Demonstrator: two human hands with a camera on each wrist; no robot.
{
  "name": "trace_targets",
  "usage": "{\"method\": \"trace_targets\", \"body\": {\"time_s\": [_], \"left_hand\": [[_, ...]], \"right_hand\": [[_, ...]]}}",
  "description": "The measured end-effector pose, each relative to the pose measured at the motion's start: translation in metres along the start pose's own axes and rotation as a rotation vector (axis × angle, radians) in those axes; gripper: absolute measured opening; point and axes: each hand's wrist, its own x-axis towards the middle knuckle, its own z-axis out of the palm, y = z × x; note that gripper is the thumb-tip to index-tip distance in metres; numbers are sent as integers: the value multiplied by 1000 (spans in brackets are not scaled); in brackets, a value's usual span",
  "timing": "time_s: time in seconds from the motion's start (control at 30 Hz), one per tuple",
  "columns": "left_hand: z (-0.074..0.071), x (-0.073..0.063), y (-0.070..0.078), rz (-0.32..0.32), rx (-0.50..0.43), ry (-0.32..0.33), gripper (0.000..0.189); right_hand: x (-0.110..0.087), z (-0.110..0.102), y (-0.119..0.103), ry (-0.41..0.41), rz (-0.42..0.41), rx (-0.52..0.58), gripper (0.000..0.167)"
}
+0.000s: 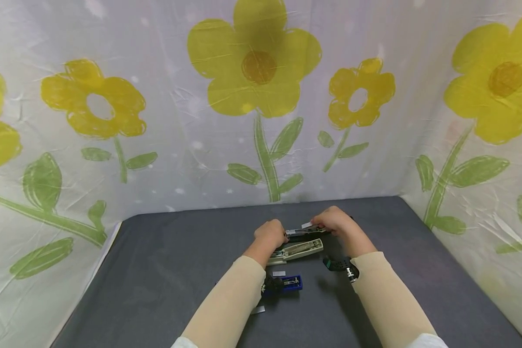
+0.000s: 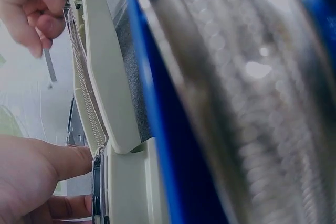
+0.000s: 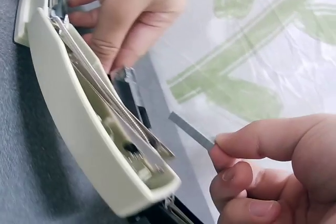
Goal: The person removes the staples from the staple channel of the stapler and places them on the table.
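Note:
Three opened staplers stand in a row on the dark table. At the back is a black stapler [image 1: 305, 232], its left end gripped by my left hand [image 1: 270, 235]; the cream stapler hides part of that grip in the wrist views. My right hand [image 1: 334, 221] is above the black stapler's right end. Between thumb and forefinger it pinches a short strip of staples [image 3: 191, 129], which points away from the fingertips. Just in front lies the cream stapler [image 1: 306, 248], its top swung up and its long spring [image 2: 86, 77] showing. Nearest me is the blue stapler [image 1: 293, 282], partly behind my left wrist.
One grey staple strip [image 1: 279, 273] lies between the cream and blue staplers. Another strip [image 1: 258, 310] is in front of the blue one, beside my left sleeve. A flower-printed curtain [image 1: 182, 159] rises behind the dark table [image 1: 174, 270] and along its sides.

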Motion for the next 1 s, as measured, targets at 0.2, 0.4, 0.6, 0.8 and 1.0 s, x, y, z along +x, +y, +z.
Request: {"method": "trace_targets", "body": {"time_s": [0.2, 0.4, 0.6, 0.8, 1.0], "left_hand": [[1, 0, 0, 3, 1, 0, 19], [2, 0, 1, -2, -11, 2, 18], [1, 1, 2, -2, -1, 2, 8], [-2, -1, 2, -13, 13, 3, 11], [-1, -4, 2, -9, 21, 6, 10]], "right_hand": [[-10, -13, 13, -51, -17, 70, 18], [-18, -21, 28, -75, 3, 59, 18], [-20, -25, 41, -79, 17, 80, 21], [-16, -18, 54, -107, 51, 87, 35], [-14, -8, 63, -73, 93, 92, 44]]}}
